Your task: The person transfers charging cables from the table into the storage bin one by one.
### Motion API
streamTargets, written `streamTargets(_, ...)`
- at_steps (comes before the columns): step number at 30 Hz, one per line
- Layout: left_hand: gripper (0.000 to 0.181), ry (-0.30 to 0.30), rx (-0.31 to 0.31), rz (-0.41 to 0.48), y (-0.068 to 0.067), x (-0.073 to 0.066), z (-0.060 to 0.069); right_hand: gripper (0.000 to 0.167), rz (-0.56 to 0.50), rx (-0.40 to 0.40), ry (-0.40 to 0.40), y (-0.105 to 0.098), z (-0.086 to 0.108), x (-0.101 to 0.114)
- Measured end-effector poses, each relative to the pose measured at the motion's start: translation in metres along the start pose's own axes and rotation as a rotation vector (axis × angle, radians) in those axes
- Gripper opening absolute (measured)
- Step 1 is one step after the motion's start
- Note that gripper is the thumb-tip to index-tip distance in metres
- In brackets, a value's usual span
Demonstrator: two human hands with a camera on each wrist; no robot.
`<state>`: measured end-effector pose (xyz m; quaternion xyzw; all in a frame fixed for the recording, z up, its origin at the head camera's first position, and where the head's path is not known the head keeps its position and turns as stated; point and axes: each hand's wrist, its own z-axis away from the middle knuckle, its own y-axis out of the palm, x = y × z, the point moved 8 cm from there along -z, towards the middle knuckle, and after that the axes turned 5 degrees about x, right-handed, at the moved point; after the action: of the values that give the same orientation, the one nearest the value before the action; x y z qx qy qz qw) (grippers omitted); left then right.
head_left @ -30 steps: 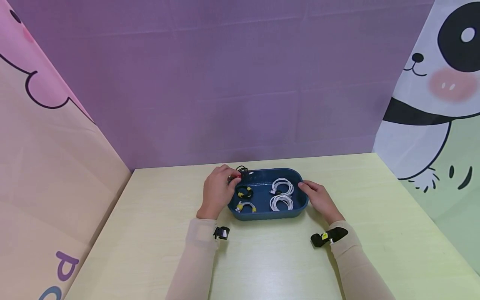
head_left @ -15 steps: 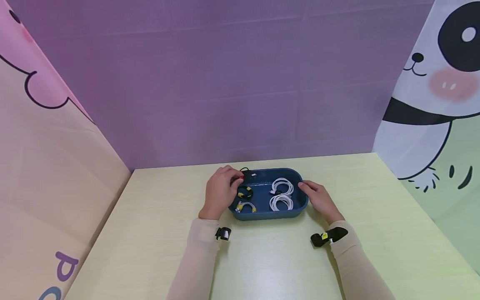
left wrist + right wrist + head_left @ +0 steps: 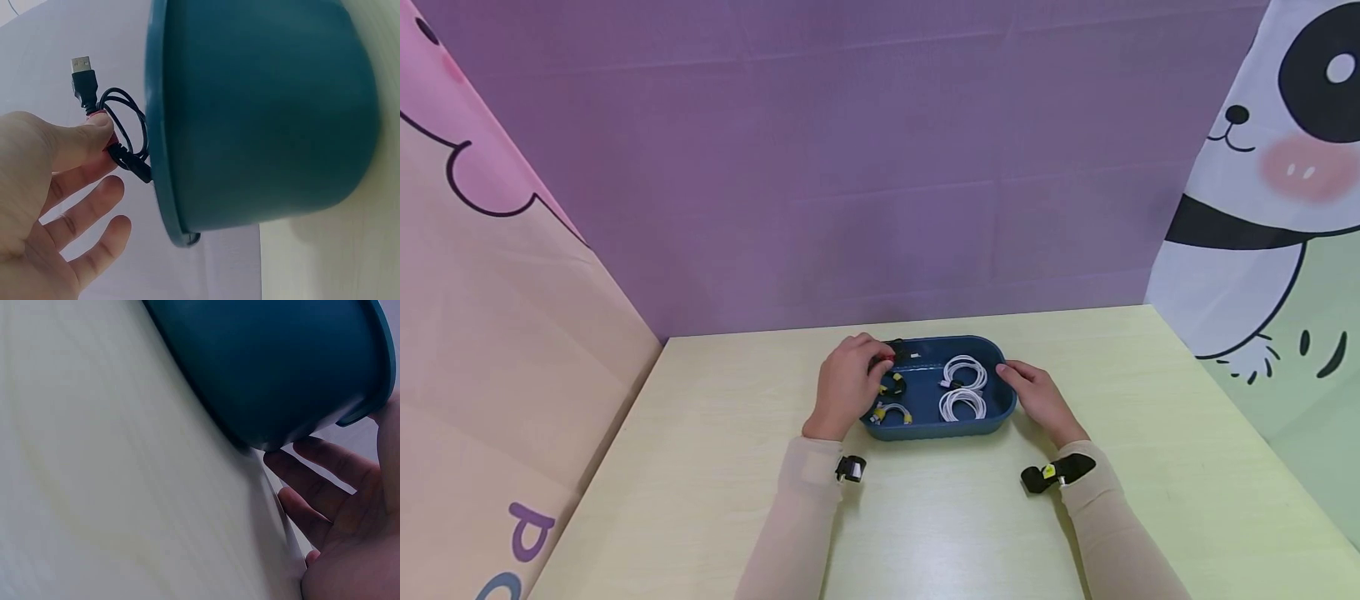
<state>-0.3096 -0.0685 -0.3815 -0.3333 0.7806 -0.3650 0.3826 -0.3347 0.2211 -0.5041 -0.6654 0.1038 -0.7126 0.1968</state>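
A dark blue plastic bin (image 3: 925,392) with a rounded rim stands on the table. Over its back left corner, my left hand (image 3: 847,387) pinches a coiled black USB cable (image 3: 84,84) by its red tie, between thumb and index finger. In the left wrist view that cable is at the bin's rim, its metal plug pointing up; the other fingers are loosely spread. My right hand (image 3: 1043,404) holds the bin's right end, thumb over the rim and fingertips against the outer wall. Inside lie a black cable with yellow plugs (image 3: 893,384) and a short white-and-yellow cable (image 3: 892,413).
Two coiled white cables (image 3: 965,372) lie in the right half of the bin. The pale wooden table (image 3: 940,517) extends toward the front. A purple backdrop (image 3: 880,167) rises behind, with printed cloth panels on both sides.
My left hand has shifted slightly right, carrying the black USB cable further over the bin's back left corner and lower. The right hand and the bin stay put.
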Motion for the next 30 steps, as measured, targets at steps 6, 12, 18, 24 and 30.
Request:
streamTargets(6,0.012,0.012,0.022,-0.015,0.004,-0.004,0.000,0.066,0.004,-0.001,0.005,0.000,0.000,0.000)
streamTargets(12,0.011,0.033,0.023,-0.019,0.008,-0.009,0.000,0.066,0.001,0.003,0.015,0.001,0.000,-0.001)
streamTargets(18,0.011,0.053,0.026,-0.019,0.012,-0.014,0.000,0.066,0.002,0.006,0.021,0.000,0.000,-0.001)
streamTargets(24,0.009,0.064,0.041,-0.028,0.018,-0.017,-0.001,0.065,0.009,0.007,0.018,0.000,0.000,-0.001)
streamTargets(30,0.008,0.078,0.056,-0.036,0.024,-0.020,0.000,0.067,0.014,0.011,0.030,0.000,-0.001,-0.002)
